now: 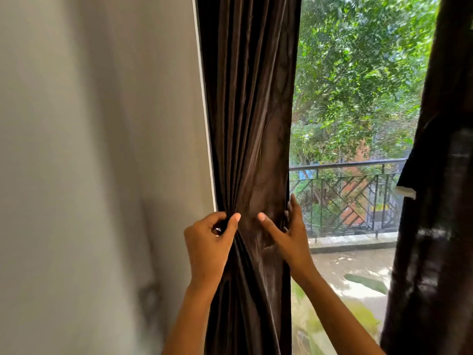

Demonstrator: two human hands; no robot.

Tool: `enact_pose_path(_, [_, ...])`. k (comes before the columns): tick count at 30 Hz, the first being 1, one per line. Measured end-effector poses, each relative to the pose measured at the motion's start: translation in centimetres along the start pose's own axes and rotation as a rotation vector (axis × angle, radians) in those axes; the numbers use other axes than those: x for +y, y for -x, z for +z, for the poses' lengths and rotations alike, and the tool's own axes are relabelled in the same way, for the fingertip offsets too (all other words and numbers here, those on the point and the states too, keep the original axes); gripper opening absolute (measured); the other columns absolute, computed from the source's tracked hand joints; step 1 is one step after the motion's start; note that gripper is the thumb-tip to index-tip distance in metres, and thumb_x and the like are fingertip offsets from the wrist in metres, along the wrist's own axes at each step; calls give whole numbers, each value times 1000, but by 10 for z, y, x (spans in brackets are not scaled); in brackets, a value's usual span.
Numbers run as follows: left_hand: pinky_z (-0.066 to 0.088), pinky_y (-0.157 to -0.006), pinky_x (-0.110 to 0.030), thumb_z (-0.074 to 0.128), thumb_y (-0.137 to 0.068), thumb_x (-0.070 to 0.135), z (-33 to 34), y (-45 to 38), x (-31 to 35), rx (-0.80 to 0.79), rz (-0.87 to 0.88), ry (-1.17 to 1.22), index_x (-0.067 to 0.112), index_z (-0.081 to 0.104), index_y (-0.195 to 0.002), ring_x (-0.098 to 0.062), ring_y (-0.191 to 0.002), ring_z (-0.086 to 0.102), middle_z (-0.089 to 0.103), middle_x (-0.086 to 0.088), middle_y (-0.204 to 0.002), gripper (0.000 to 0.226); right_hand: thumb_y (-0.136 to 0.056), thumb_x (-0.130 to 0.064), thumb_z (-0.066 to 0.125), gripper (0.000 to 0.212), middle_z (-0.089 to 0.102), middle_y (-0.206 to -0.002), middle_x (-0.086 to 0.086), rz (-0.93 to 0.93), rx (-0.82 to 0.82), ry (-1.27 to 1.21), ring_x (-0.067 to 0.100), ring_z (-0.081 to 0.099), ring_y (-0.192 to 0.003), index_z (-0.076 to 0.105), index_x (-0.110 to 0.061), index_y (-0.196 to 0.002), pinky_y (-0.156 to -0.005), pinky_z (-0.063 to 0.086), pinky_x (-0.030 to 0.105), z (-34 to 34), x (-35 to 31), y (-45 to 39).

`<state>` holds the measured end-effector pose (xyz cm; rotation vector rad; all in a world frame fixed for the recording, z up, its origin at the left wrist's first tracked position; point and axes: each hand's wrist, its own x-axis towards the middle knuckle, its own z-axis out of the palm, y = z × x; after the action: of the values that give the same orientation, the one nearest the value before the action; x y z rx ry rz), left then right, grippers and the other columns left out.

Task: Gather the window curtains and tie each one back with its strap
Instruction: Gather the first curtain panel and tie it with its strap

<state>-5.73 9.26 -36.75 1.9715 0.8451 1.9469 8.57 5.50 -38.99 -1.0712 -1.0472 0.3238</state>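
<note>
Left hand (207, 242) is gripping the left edge of the brown curtain (250, 111), its fingers curled round a bunch of pleats and its thumb (234, 220) lying across the front of the cloth. Right hand (289, 234), just to the right of it at about the same height, is holding the curtain's right edge: its thumb (266, 221) is pressing on the front face while its fingers are wrapping round the edge, their tips hidden behind the cloth. Between the two hands the fabric is narrowing into a waist, and creases are fanning out above and below them. Above the hands the curtain is hanging in long vertical folds; below them it is falling between the two forearms to the lower frame edge. A pale strip of lining or frame is showing along the curtain's left edge, above the left hand. Left of the left hand a plain grey wall (89, 149) is filling the view. Right of the right hand the window (358, 85) is showing green trees, a dark railing (345, 165) with diagonal bars, and a sunlit floor beyond. Further right, well apart from both hands, a second dark curtain (435, 226) is hanging, blurred, with a small pale patch on its left edge. Whether a strap is in view cannot be told
</note>
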Motion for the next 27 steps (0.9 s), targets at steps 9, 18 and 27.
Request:
enact_pose_path(9, [44, -58, -6, 77, -77, 18, 4, 9, 11, 37, -5, 30, 14, 76, -79, -3, -64, 64, 63, 20, -65, 5, -83, 15, 47, 77, 69, -95, -10, -308, 25, 457, -9, 60, -71, 39, -31, -143, -71, 44, 6, 20, 1, 24])
enact_pose_path(18, [46, -65, -1, 73, -80, 12, 9, 21, 14, 77, -21, 45, 9, 75, -96, 12, -72, 62, 68, 12, -80, 17, -85, -5, 37, 59, 35, -147, -13, -360, -264, 417, 4, 35, -135, 37, -19, -142, -97, 28, -1, 17, -2, 28])
enact_pose_path(27, [57, -78, -29, 52, -87, 48, 20, 28, 24, -52, -121, -45, 18, 65, -119, -16, -84, 65, 66, 2, -92, 46, -87, -27, 31, 53, 32, -147, -22, -407, -301, 442, -7, 35, -120, 34, -34, -140, -98, 27, 2, 11, -5, 34])
